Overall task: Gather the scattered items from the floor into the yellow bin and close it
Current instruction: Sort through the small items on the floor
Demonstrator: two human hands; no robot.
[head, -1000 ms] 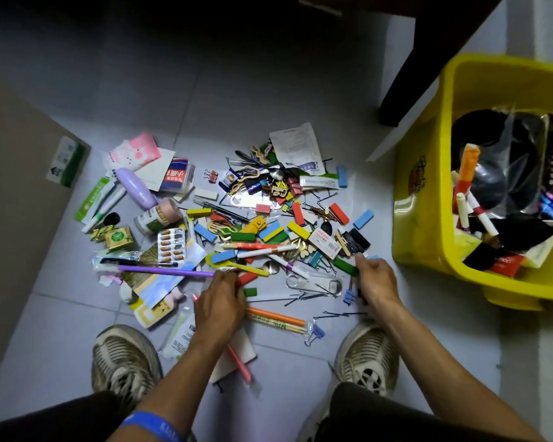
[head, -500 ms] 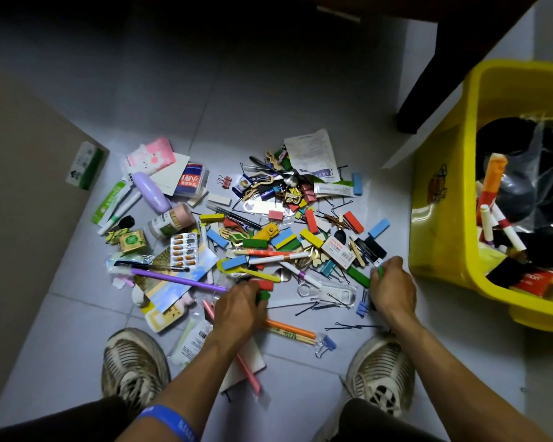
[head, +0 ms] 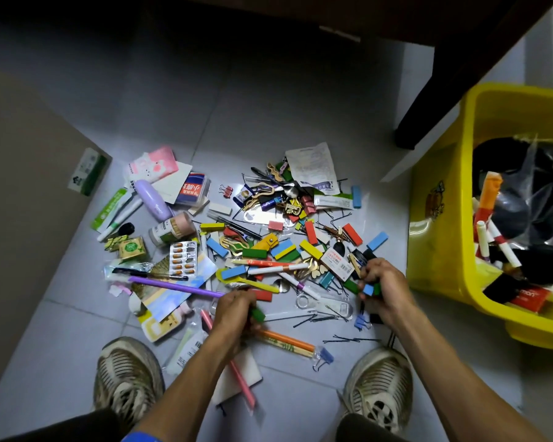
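A heap of small items (head: pixel 268 237) lies scattered on the grey tiled floor: coloured blocks, pens, hairpins, binder clips, pill packs and paper packets. My left hand (head: pixel 233 314) is at the heap's near edge, fingers closed around a green block (head: pixel 257 314). My right hand (head: pixel 380 291) is at the heap's right edge, closed on several small blocks, a blue one and a green one showing. The yellow bin (head: pixel 441 237) stands open at the right, holding markers, black items and plastic bags. No lid is in view.
My two shoes (head: pixel 126 378) (head: pixel 379 384) flank the near side of the heap. A brown cardboard box (head: pixel 23 193) stands at the left. A dark table leg (head: pixel 434 100) rises behind the bin. An orange pen (head: pixel 284 341) and a pink pen (head: pixel 240 381) lie near my left wrist.
Both hands have closed on blocks at the heap's near edge; my right hand now holds more pieces. The camera has shifted left, pushing the bin toward the right edge.
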